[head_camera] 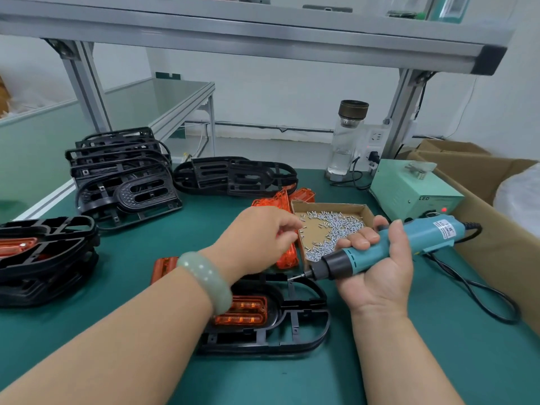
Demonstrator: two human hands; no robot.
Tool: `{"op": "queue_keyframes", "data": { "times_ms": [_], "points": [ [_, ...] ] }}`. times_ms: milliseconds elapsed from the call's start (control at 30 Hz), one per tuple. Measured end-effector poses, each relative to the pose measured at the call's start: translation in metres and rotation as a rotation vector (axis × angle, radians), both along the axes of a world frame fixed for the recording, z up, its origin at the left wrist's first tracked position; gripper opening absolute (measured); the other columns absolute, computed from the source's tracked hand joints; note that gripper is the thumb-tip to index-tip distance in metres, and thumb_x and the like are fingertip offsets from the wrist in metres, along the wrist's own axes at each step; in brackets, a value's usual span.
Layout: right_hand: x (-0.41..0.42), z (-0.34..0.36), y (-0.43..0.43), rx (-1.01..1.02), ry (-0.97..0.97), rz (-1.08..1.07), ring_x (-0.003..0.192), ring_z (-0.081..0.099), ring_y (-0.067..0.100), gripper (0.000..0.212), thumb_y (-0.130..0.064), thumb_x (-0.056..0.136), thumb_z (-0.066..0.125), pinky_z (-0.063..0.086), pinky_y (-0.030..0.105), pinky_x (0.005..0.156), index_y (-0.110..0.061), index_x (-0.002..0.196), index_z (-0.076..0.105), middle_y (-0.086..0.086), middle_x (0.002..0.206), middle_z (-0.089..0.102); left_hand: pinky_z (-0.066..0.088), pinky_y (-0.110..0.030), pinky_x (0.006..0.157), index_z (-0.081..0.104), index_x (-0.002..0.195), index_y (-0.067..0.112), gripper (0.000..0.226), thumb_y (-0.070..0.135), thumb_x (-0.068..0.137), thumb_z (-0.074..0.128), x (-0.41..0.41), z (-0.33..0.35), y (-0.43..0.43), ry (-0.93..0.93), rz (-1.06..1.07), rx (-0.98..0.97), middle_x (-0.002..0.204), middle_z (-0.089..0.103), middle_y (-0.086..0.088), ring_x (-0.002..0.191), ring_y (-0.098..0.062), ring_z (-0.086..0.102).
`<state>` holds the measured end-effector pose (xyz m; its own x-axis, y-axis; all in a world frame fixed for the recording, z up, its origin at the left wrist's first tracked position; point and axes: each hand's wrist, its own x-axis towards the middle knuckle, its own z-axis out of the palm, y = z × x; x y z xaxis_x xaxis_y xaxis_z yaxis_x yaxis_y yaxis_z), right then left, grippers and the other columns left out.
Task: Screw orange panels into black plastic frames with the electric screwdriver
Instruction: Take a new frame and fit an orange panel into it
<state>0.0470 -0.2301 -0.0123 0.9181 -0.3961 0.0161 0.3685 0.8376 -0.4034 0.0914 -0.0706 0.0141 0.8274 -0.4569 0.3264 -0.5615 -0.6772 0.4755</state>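
Observation:
A black plastic frame [295, 325] lies on the green mat in front of me with an orange panel [244, 312] seated in it. My right hand [377, 264] grips a teal electric screwdriver [388, 248], whose bit points left over the frame's far edge. My left hand [257, 238], fingers curled, reaches to the left rim of a cardboard tray [317, 229] that holds several small silver screws [336, 229]. Whether its fingertips pinch a screw is hidden. Loose orange panels [277, 203] lie behind and under that hand.
Stacks of black frames [122, 171] stand at the back left, one more frame [233, 176] behind the tray, and frames with orange panels [43, 255] at the far left. A green power box [415, 188], a glass bottle [347, 138] and a cardboard box [482, 206] sit on the right.

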Motion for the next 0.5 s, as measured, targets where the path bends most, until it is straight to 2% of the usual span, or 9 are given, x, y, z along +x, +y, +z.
{"op": "queue_keyframes", "data": {
  "times_ms": [100, 167, 233, 367, 433, 500],
  "points": [
    [0.001, -0.001, 0.0, -0.01, 0.001, 0.005, 0.044, 0.043, 0.005, 0.017, -0.036, 0.078, 0.06, 0.044, 0.019, 0.052, -0.021, 0.083, 0.054, -0.01, 0.055, 0.043, 0.042, -0.024, 0.095, 0.069, 0.111, 0.022, 0.025, 0.025, 0.091, 0.054, 0.015, 0.003, -0.021, 0.034, -0.041, 0.164, 0.113, 0.068, 0.002, 0.106, -0.015, 0.059],
    [0.002, -0.001, 0.0, -0.008, 0.002, 0.007, 0.043, 0.042, 0.005, 0.017, -0.035, 0.077, 0.06, 0.043, 0.019, 0.052, -0.02, 0.084, 0.054, -0.01, 0.055, 0.043, 0.045, -0.037, 0.097, 0.069, 0.111, 0.022, 0.025, 0.029, 0.092, 0.053, 0.022, 0.003, -0.032, 0.09, -0.062, 0.247, 0.113, 0.068, -0.002, 0.111, -0.02, 0.056],
    [0.002, -0.001, -0.001, -0.007, 0.003, 0.012, 0.043, 0.042, 0.005, 0.016, -0.034, 0.079, 0.06, 0.044, 0.019, 0.052, -0.02, 0.084, 0.054, -0.01, 0.054, 0.043, 0.041, -0.042, 0.1, 0.069, 0.11, 0.026, 0.026, 0.034, 0.092, 0.051, 0.027, 0.003, -0.042, 0.121, -0.064, 0.387, 0.117, 0.064, -0.005, 0.12, -0.025, 0.047],
    [0.003, -0.002, 0.0, -0.005, 0.0, 0.037, 0.042, 0.043, 0.005, 0.013, -0.033, 0.083, 0.057, 0.046, 0.018, 0.05, -0.02, 0.084, 0.054, -0.01, 0.054, 0.043, 0.025, -0.044, 0.104, 0.067, 0.098, 0.019, 0.032, 0.043, 0.093, 0.048, 0.031, 0.002, -0.058, 0.19, -0.039, 0.667, 0.123, 0.054, -0.006, 0.13, -0.03, 0.025],
    [0.004, -0.002, 0.001, -0.012, 0.005, 0.031, 0.043, 0.043, 0.005, 0.014, -0.033, 0.08, 0.058, 0.045, 0.017, 0.052, -0.02, 0.084, 0.054, -0.01, 0.054, 0.043, 0.026, -0.042, 0.1, 0.065, 0.102, 0.018, 0.032, 0.045, 0.092, 0.051, 0.032, 0.003, -0.063, 0.243, -0.002, 0.668, 0.121, 0.051, -0.008, 0.123, -0.029, 0.029],
    [0.005, -0.003, 0.001, -0.017, 0.007, 0.03, 0.043, 0.043, 0.005, 0.014, -0.034, 0.079, 0.058, 0.044, 0.017, 0.052, -0.021, 0.083, 0.054, -0.01, 0.055, 0.043, 0.031, -0.037, 0.088, 0.066, 0.104, 0.017, 0.03, 0.041, 0.089, 0.057, 0.033, 0.005, -0.065, 0.222, 0.015, 0.643, 0.103, 0.053, -0.006, 0.109, -0.026, 0.036]
  ]
}}
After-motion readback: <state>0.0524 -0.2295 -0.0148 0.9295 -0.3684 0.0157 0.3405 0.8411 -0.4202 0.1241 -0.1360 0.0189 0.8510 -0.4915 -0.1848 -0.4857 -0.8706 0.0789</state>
